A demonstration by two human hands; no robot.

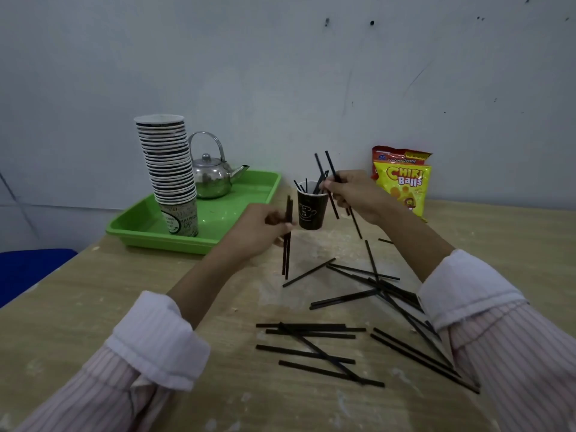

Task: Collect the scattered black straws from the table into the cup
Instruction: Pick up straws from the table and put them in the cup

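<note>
A dark paper cup (311,210) stands upright on the wooden table (93,291), with several black straws poking out of its mouth. My left hand (261,232) is just left of the cup and grips a few black straws (287,241) held almost upright. My right hand (358,194) hovers right of the cup's rim, shut on a few black straws (332,169) that slant up and down through the fingers. Many loose black straws (314,328) lie scattered on the table in front of the cup and under my right forearm.
A green tray (218,219) at the back left holds a tall stack of paper cups (168,163) and a metal teapot (212,176). Snack bags (402,179) lean against the wall behind my right hand. A blue object (28,272) sits past the table's left edge.
</note>
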